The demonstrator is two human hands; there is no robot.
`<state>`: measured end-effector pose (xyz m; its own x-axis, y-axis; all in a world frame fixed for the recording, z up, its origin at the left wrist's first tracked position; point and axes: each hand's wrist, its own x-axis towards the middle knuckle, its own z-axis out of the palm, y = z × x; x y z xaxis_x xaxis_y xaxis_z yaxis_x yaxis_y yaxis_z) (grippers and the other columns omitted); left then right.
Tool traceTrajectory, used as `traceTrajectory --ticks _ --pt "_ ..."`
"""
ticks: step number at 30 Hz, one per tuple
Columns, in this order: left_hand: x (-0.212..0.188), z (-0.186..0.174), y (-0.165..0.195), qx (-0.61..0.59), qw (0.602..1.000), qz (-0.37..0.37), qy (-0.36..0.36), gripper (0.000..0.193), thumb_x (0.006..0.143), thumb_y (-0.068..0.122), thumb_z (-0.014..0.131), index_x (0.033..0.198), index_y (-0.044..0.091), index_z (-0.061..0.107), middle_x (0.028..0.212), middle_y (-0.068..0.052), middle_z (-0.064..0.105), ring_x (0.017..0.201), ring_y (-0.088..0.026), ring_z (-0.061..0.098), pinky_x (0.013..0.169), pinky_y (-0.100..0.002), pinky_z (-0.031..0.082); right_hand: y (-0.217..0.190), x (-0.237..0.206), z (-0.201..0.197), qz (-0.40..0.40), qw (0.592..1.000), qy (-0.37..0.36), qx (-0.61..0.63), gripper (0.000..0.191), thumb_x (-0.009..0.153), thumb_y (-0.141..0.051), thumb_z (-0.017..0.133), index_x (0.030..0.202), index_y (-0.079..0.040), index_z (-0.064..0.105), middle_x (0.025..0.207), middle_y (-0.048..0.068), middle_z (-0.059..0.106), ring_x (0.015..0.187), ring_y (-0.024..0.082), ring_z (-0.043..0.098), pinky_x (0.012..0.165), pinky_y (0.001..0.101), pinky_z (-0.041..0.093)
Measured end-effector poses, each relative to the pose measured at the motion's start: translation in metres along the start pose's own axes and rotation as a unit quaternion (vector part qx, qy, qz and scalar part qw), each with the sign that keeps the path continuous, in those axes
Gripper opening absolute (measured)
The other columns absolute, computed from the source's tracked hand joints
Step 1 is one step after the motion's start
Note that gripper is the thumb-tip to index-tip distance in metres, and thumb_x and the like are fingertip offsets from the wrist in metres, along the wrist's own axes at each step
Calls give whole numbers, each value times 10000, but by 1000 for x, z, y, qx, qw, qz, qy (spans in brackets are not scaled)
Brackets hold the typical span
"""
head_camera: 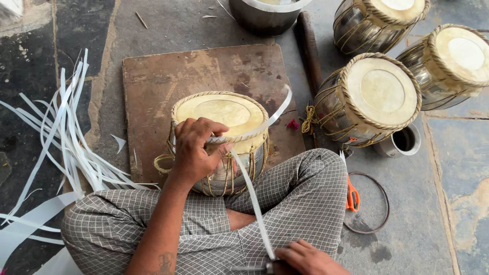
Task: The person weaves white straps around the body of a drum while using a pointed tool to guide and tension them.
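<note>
Drum stands upright between the crossed legs on a worn wooden board, pale skin head facing up, axis vertical. Metal shell, tan cord lacing, braided rim. Left hand arched over near rim, fingers pinching a white flat strap. Right hand low, apparently clenched on strap's near end; partly cropped. Loose white strips lie left.

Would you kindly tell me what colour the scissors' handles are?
Orange, on the scissors beside the right knee, in the head view.
</note>
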<state>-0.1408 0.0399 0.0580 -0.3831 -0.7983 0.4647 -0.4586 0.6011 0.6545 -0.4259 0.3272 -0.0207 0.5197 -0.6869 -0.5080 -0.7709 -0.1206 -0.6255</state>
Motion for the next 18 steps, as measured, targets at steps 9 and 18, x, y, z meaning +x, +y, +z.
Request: traceTrajectory --ticks 9,18 --pt "-5 3 8 57 998 0 11 270 741 279 860 943 171 718 1076 8 672 1051 -225 571 1040 -430 333 -61 -88 -162 -3 931 230 285 448 898 -236 769 1313 -81 703 1111 139 734 1034 287 660 872 415 524" --pt "-6 -1 8 44 999 7 18 297 727 277 868 948 164 705 1068 40 715 1033 -228 580 1040 -433 339 -125 17 -178 -62 814 507 277 458 891 -95 758 1304 -37 567 1246 188 677 1172 269 679 988 380 557"
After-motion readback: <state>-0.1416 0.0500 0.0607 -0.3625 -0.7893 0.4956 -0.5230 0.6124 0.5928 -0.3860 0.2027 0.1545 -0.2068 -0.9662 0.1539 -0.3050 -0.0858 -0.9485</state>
